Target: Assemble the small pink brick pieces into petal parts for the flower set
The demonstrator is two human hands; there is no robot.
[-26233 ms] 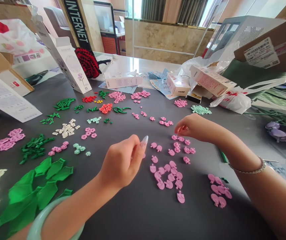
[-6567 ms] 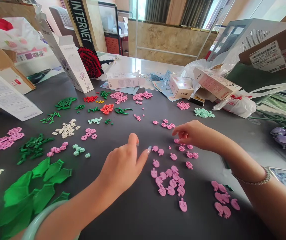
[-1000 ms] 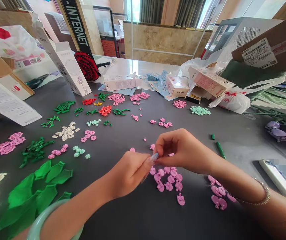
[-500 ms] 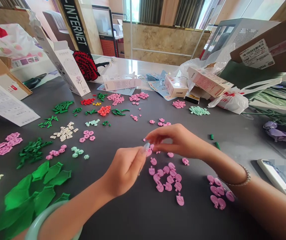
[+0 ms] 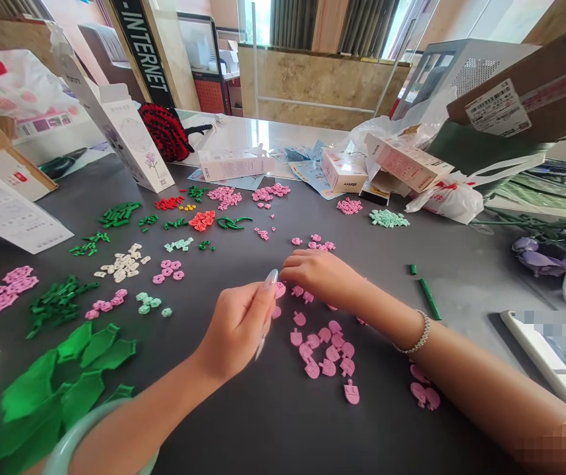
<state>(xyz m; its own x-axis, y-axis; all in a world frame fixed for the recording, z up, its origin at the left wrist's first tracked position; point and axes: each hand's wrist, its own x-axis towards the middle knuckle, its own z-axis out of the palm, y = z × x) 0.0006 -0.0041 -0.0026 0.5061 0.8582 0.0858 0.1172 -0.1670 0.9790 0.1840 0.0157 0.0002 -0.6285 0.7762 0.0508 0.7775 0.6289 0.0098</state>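
My left hand [image 5: 238, 326] is closed in a pinch near the table's middle, with a small pink piece [image 5: 280, 289] at its thumb and fingertips. Just to its right, my right hand [image 5: 313, 274] hovers low over the table, palm down with curled fingers; whatever its fingertips may hold is hidden. Loose pink pieces lie beneath and beside it. A cluster of rounded pink pieces [image 5: 330, 353] spreads below both hands. More pink pieces [image 5: 424, 394] lie beside my right forearm, partly covered by it.
Green leaf pieces [image 5: 40, 389] lie front left, with small sorted piles beyond. White boxes [image 5: 236, 165] and a plastic bag [image 5: 454, 198] stand at the back. Green stems [image 5: 429, 298], a phone [image 5: 535, 356] and purple flowers [image 5: 545, 257] are on the right.
My right hand has moved left and turned palm down, and its forearm now covers part of the right pink cluster. My left hand has shifted slightly left. The view has shifted a little.
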